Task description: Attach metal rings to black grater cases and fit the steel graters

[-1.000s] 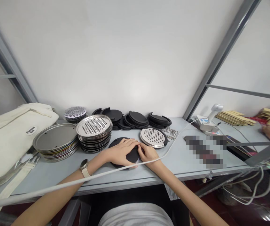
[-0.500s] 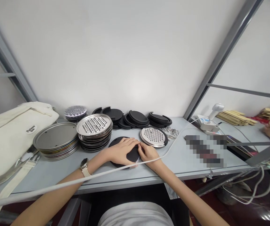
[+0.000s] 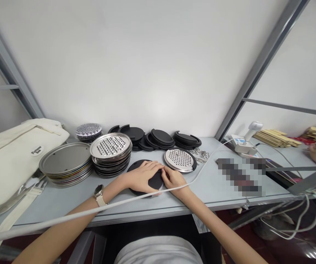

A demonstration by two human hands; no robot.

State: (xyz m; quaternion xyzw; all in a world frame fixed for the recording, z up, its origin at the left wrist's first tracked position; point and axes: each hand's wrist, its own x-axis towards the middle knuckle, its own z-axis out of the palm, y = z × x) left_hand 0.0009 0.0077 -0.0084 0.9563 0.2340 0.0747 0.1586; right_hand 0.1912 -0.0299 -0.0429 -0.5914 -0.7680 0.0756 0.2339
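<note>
The left hand (image 3: 144, 178) lies spread on a black disc (image 3: 157, 182); the right hand (image 3: 175, 179) pinches its edge. Just beyond the right hand sits a perforated metal disc (image 3: 178, 160); left of the left hand stand stacked grater discs (image 3: 111, 146).

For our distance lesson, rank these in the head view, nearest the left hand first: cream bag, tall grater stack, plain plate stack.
1. Tall grater stack, left of the left hand.
2. Plain plate stack, farther left.
3. Cream bag, far left.

Grey bench (image 3: 202, 190), metal discs (image 3: 110, 147), black holders (image 3: 162, 136)

White cable (image 3: 133, 199) over black disc (image 3: 157, 181)
</note>
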